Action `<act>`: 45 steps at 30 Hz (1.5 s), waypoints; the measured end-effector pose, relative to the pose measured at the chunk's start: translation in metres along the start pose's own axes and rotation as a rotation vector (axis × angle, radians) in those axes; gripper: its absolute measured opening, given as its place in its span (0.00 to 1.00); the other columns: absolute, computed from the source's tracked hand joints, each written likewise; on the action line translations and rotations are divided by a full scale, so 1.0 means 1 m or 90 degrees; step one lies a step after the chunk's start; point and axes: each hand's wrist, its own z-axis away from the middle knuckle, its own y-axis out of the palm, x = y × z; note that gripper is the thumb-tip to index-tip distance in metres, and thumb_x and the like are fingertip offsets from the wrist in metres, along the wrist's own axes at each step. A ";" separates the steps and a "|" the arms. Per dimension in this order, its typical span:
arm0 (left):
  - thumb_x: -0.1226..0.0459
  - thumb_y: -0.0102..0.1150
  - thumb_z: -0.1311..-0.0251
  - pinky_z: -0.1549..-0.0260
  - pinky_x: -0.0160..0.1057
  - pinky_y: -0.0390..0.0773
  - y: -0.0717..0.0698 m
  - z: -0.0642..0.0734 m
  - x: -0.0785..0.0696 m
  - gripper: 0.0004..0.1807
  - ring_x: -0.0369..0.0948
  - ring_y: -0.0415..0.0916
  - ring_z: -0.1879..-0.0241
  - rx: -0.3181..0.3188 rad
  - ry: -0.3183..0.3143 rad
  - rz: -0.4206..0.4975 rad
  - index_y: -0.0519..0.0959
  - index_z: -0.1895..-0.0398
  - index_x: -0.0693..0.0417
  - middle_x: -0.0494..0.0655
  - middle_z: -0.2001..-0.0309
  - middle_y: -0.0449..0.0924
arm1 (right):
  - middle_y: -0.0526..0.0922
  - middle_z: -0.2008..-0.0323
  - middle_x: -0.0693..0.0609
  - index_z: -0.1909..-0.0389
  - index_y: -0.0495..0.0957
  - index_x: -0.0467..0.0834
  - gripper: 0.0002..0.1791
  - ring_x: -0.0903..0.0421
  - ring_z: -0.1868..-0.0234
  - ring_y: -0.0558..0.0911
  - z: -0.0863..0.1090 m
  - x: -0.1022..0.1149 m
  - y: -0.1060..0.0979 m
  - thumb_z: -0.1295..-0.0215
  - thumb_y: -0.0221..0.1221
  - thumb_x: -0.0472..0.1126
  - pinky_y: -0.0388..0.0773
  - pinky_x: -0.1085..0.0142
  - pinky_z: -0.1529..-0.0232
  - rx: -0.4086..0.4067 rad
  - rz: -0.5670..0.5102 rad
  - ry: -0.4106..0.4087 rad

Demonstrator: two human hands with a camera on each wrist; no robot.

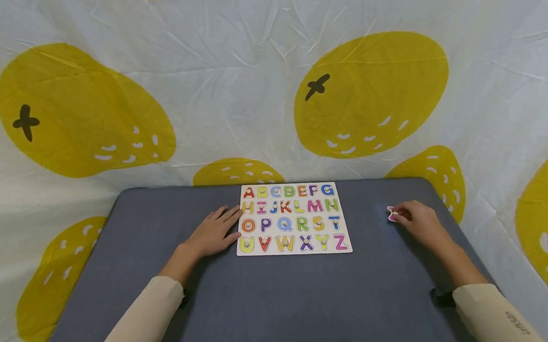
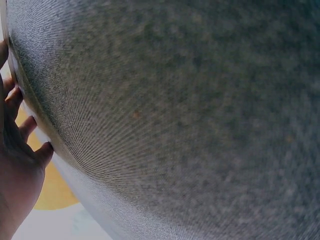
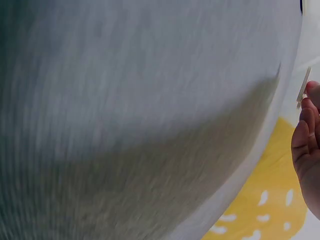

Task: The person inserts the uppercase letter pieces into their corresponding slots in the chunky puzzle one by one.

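A white alphabet puzzle board (image 1: 294,232) with colourful letters lies at the far middle of the table. My left hand (image 1: 214,231) rests at its left edge, fingers extended and fingertips touching the board. To the right of the board, my right hand (image 1: 418,223) pinches a small pink letter piece (image 1: 391,214) with a pale border; which letter it is cannot be made out. In the right wrist view the letter piece (image 3: 304,87) shows edge-on at the fingertips, above the table surface. The left wrist view catches the left hand (image 2: 20,170) at its margin.
The grey table (image 1: 281,305) has its far edge just behind the board. A white cloth (image 1: 232,90) with large yellow fruit prints hangs behind and around the table. Dark bands sit at both wrists.
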 end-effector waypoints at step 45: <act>0.44 0.50 0.24 0.25 0.67 0.54 -0.002 -0.002 0.001 0.39 0.58 0.50 0.19 -0.003 0.004 0.006 0.54 0.16 0.47 0.47 0.18 0.54 | 0.80 0.66 0.54 0.59 0.84 0.41 0.09 0.63 0.66 0.75 -0.001 0.121 0.052 0.37 0.72 0.36 0.79 0.68 0.64 0.175 -0.068 -0.155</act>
